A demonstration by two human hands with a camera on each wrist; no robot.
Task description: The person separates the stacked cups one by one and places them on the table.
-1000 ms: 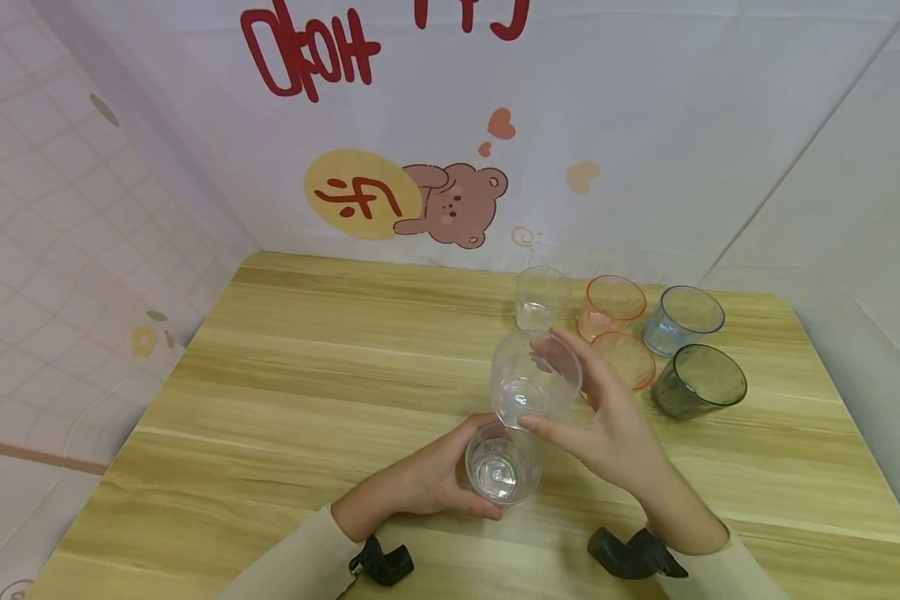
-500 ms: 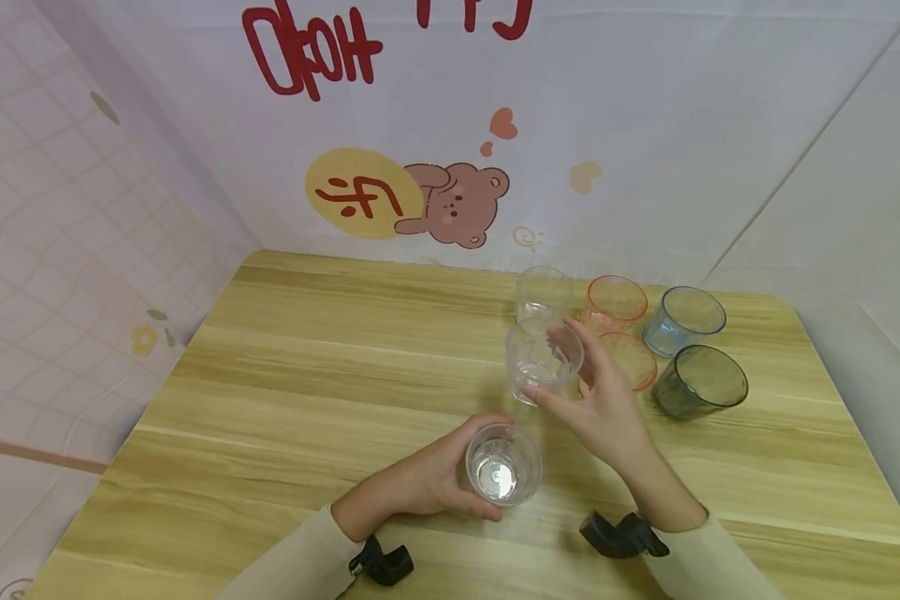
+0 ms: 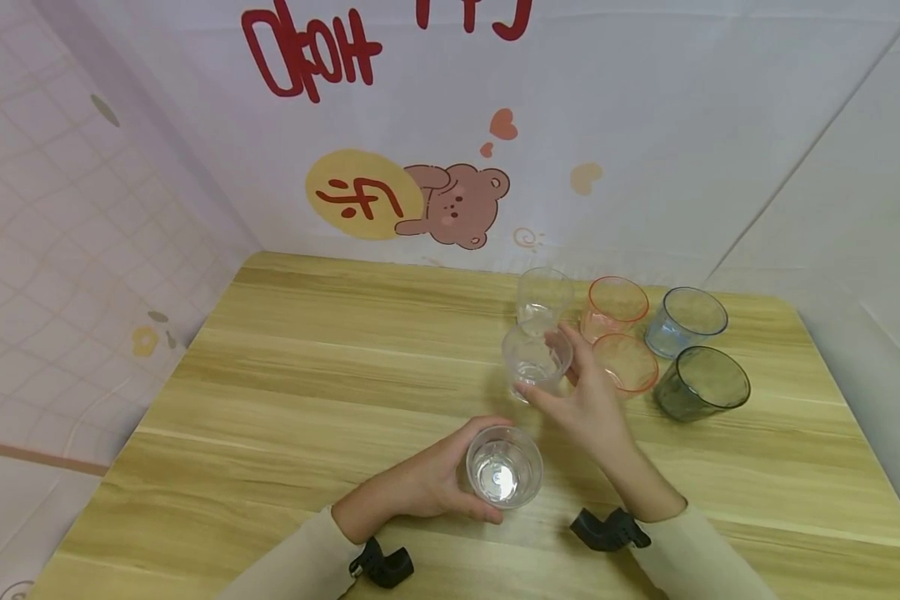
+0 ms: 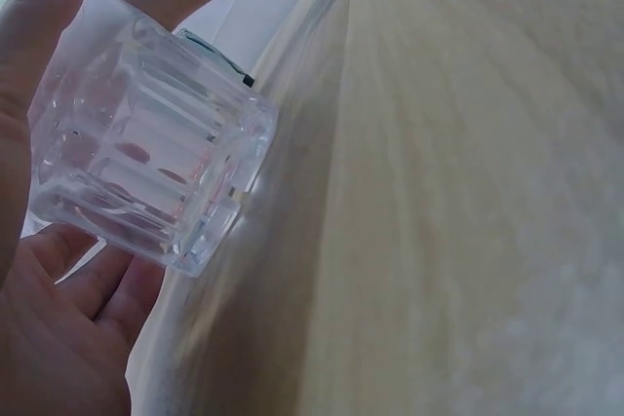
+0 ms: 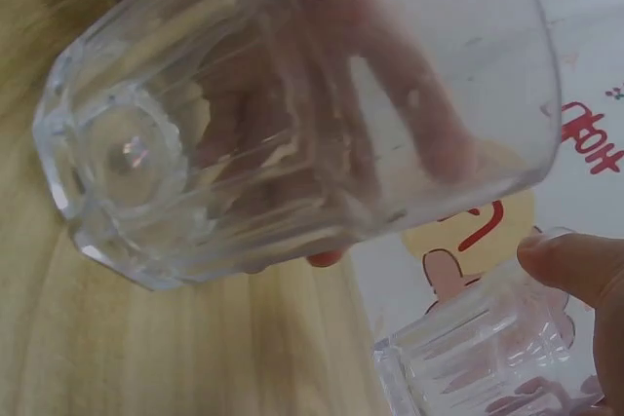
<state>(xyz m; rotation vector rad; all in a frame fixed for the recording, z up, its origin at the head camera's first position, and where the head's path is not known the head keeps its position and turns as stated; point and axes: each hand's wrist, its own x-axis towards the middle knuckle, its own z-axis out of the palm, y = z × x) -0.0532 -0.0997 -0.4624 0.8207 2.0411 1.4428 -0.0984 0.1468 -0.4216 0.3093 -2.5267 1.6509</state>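
In the head view my left hand (image 3: 442,479) grips a clear faceted cup (image 3: 504,468) near the front of the table; the left wrist view shows that cup (image 4: 146,138) with its base by the wood. My right hand (image 3: 588,408) holds a second clear cup (image 3: 534,362), thumb on its near side and fingers on the far side. Through the wall of this cup (image 5: 244,114) the fingers show in the right wrist view. Just behind it stands a third clear cup (image 3: 544,292). Whether the right-hand cup touches the table cannot be told.
Right of my right hand stand a red-rimmed cup (image 3: 617,304), an orange-rimmed cup (image 3: 626,367), a blue cup (image 3: 686,321) and a dark green cup (image 3: 701,383). They share the wooden table (image 3: 330,350). A printed cloth (image 3: 645,125) hangs along its back edge.
My right hand has carried its clear cup away from above the left-hand cup, back and down toward the third clear cup, then slightly left. My left hand and its cup stay put.
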